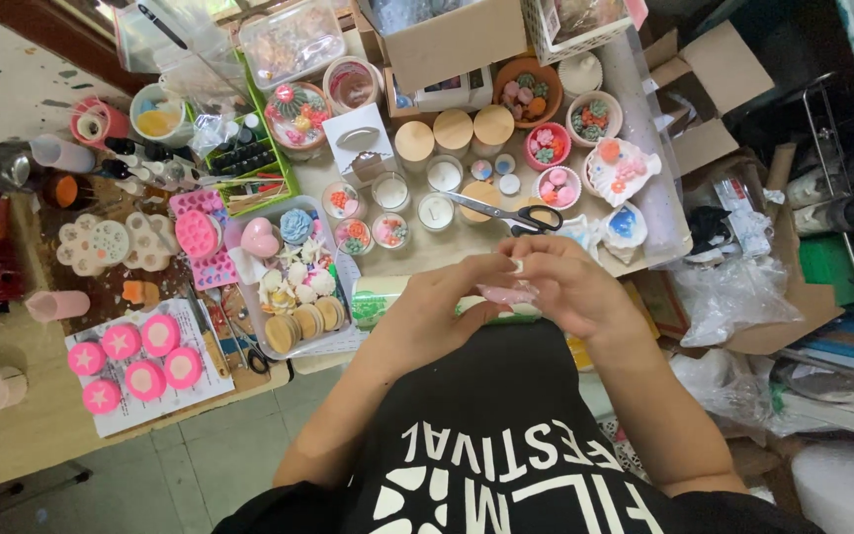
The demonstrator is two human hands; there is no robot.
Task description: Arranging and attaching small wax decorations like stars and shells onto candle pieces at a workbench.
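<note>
Crowded craft bench (12,435). Near left edge, pink star discs (135,361) on paper; mid-bench, clear tray (239,247) holding shells and round wafers. At front edge, left hand (427,311) and right hand (570,287) pinching pale pink piece (508,293). Scissors (506,213) just behind.

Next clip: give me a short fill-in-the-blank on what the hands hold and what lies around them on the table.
1. Both hands, the left hand and the right hand, pinch a small pale ____ piece between them.
2. Just beyond the hands lie ____ with black handles.
3. The round pink candles at the left rest on a sheet of ____.

Missing words: pink; scissors; paper
</note>
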